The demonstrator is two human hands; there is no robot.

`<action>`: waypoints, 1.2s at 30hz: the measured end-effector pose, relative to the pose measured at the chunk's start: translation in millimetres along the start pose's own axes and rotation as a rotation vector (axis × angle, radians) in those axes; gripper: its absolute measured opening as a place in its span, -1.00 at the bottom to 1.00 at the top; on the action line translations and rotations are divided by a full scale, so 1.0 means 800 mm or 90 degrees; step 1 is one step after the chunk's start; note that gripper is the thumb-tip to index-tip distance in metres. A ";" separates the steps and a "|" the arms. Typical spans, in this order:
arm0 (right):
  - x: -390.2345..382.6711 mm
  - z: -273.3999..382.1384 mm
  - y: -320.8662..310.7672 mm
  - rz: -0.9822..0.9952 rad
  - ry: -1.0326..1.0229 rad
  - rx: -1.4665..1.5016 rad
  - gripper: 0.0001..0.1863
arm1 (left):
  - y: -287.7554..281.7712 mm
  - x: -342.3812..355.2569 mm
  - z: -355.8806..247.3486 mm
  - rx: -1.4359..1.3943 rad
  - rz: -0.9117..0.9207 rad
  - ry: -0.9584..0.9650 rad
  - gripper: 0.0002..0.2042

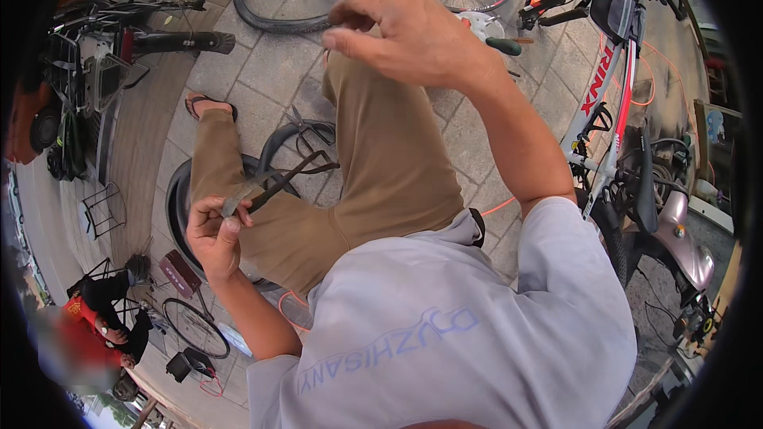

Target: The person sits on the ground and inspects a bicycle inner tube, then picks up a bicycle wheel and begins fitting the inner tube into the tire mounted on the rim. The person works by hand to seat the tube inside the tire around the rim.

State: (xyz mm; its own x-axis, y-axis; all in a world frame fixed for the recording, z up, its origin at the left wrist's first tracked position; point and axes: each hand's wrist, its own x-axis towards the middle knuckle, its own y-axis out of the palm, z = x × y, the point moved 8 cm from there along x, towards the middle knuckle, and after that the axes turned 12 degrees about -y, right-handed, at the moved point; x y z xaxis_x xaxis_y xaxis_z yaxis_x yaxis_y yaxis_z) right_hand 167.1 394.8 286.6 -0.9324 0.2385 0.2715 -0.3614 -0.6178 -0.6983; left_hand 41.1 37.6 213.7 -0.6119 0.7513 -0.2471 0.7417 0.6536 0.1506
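My left hand [213, 237] is raised over my left thigh, its thumb and fingers pinching the end of a dark strip [280, 183] that looks like rubber. A pale, greyish flat piece [232, 205] shows at the same fingertips; whether it is part of the strip I cannot tell. My right hand [405, 36] hovers above my right knee, thumb and forefinger apart with nothing visible between them. Below, on the paving between my legs, lie scissors [299, 121] with dark handles. A black tyre or tube [274, 147] curves beside them, partly hidden by my left leg and the strip.
A loose tyre [253, 16] and a spoked wheel [485, 6] lie ahead. A green-handled tool [504, 46] rests near a white item. On the right stands a red-and-white bicycle frame [594, 95]; on the left, a parked cycle [99, 52]. Another person [87, 334] sits at the lower left.
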 end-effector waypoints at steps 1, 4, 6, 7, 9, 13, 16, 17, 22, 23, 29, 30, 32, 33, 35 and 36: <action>-0.004 -0.064 -0.024 0.015 0.113 -0.019 -0.60 | -0.005 0.004 -0.001 -0.011 -0.006 0.006 -0.63; -0.032 -0.273 -0.037 0.249 0.233 -0.353 -0.34 | -0.024 0.025 0.008 -0.078 0.001 -0.007 -0.67; -0.042 -0.310 -0.028 0.279 0.262 -0.319 -0.53 | -0.032 0.033 0.009 -0.112 -0.021 -0.013 -0.68; -0.054 -0.337 -0.015 0.325 0.309 -0.293 -0.61 | -0.035 0.036 0.010 -0.127 -0.013 -0.015 -0.69; -0.060 -0.362 0.016 0.403 0.377 -0.244 -0.71 | -0.041 0.040 0.010 -0.136 -0.039 -0.023 -0.70; -0.060 -0.334 0.054 0.482 0.315 -0.297 -0.71 | -0.045 0.046 0.007 -0.143 -0.045 -0.032 -0.72; -0.071 -0.349 0.076 0.467 0.149 -0.440 -0.62 | -0.042 0.048 0.001 -0.147 -0.047 -0.022 -0.72; -0.075 -0.357 0.069 0.483 0.167 -0.423 -0.63 | -0.047 0.049 0.004 -0.149 -0.056 -0.018 -0.70; -0.104 -0.342 0.031 0.534 0.191 -0.403 -0.63 | -0.050 0.052 0.006 -0.174 -0.062 -0.019 -0.68; -0.115 -0.346 0.025 0.535 0.187 -0.409 -0.63 | -0.051 0.054 0.007 -0.183 -0.059 -0.019 -0.68; -0.196 -0.349 0.013 0.573 0.195 -0.422 -0.59 | -0.048 0.072 0.014 -0.243 -0.043 -0.029 -0.71; -0.211 -0.345 0.016 0.590 0.194 -0.419 -0.57 | -0.048 0.078 0.015 -0.250 -0.039 -0.031 -0.71; -0.238 -0.334 0.014 0.641 0.212 -0.422 -0.55 | -0.048 0.087 0.022 -0.247 -0.018 -0.046 -0.69; -0.250 -0.331 0.010 0.627 0.228 -0.416 -0.55 | -0.047 0.091 0.027 -0.254 -0.016 -0.056 -0.69; -0.269 -0.331 0.001 0.600 0.260 -0.400 -0.54 | -0.045 0.100 0.039 -0.259 -0.024 -0.085 -0.70; -0.271 -0.336 -0.001 0.591 0.286 -0.391 -0.54 | -0.044 0.104 0.047 -0.258 -0.034 -0.103 -0.71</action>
State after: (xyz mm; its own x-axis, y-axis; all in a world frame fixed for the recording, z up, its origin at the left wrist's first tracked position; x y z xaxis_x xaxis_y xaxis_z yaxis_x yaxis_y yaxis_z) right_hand 369.2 544.6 50.2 -0.7101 0.2072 -0.6729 0.6230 -0.2604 -0.7376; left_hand -25.4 73.6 152.0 -0.5716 0.7127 -0.4066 0.5226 0.6983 0.4892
